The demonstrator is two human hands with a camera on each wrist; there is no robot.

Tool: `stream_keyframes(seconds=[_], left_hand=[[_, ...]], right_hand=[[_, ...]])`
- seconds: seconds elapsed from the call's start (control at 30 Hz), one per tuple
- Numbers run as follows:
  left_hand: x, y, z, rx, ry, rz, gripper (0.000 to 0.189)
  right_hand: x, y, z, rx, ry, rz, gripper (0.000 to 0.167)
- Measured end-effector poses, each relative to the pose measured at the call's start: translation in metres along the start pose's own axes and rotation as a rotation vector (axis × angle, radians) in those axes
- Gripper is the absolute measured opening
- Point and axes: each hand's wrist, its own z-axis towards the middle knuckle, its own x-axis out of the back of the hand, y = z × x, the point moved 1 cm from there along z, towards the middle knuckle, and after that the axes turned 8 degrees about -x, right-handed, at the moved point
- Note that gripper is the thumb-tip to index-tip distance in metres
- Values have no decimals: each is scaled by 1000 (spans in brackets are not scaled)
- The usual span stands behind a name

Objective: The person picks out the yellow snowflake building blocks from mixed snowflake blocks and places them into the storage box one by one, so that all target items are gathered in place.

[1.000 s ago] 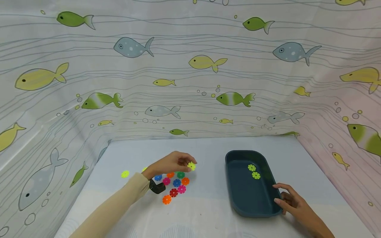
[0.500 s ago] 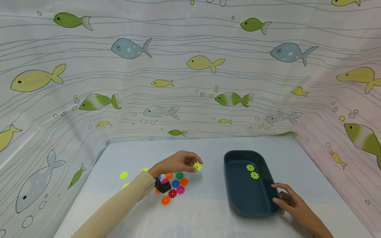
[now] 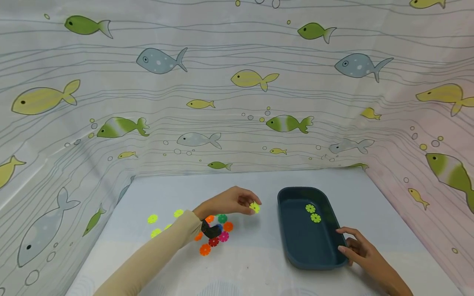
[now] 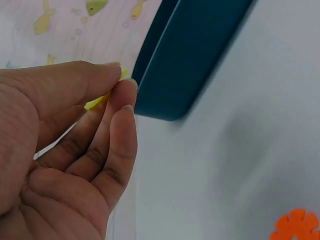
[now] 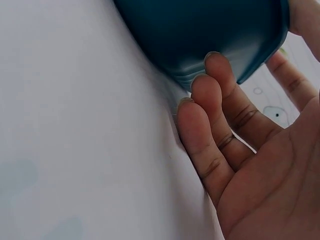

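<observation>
My left hand (image 3: 231, 200) pinches a yellow snowflake disc (image 3: 254, 208) between thumb and fingertips. In the left wrist view only slivers of the yellow snowflake disc (image 4: 94, 103) show between the fingers. It hovers above the table, a little left of the dark blue plastic tray (image 3: 309, 246). Two yellow snowflake discs (image 3: 315, 218) lie inside that tray, close together. My right hand (image 3: 364, 254) grips the tray's right rim near its front corner. From the right wrist, the fingers (image 5: 195, 125) curl against the outer wall of the tray (image 5: 210, 30).
Orange, red, pink, blue and green snowflake discs (image 3: 205, 249) lie in a cluster under the left wrist, partly hidden by a black wrist strap (image 3: 212, 230). Several yellow discs (image 3: 152, 218) lie farther left. A fish-patterned sheet (image 3: 237, 94) rises behind and beside the white table (image 3: 252, 263).
My left hand has moved right toward the tray, carrying the yellow snowflake disc. More yellow discs have come into sight behind the forearm. My right hand keeps its grip on the tray.
</observation>
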Motion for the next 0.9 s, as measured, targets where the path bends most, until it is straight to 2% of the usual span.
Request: stream_keyframes(seconds=[0.13,0.47,0.9], left_hand=[[-3,2,5,-6,-17,-19,27],[-14,10,20,-19,-50,3,27],[-29,16,42,-73,-110,-32,30]], right_hand=[[0,0,0,9,7,-6,46],[0,0,-1,10,10,6,46],[0,1,0,78,-21,34,47]])
